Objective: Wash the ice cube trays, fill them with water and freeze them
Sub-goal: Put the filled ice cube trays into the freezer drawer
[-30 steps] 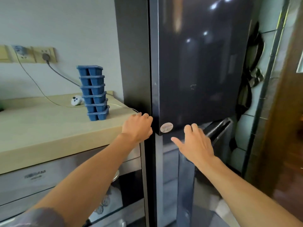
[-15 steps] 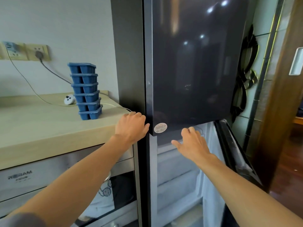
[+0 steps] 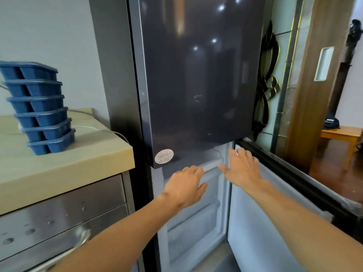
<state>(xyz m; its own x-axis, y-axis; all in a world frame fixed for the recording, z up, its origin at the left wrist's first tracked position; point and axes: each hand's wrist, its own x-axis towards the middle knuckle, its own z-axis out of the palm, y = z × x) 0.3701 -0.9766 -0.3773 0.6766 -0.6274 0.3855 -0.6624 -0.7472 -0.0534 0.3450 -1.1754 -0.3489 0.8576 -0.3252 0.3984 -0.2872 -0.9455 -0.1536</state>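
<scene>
Head view: six blue ice cube trays stacked, leaning a bit, on the bench left of the fridge, well apart from both grips. Lower freezer door hangs open to the right w/ white drawers showing; left grip at top drawer front, fingers loosely bent, holding nothing, & right grip spread flat, fingers apart, by the door's inner top edge, also empty

left grip: bare hand | right grip: bare hand | forearms: bare to frame edge
</scene>
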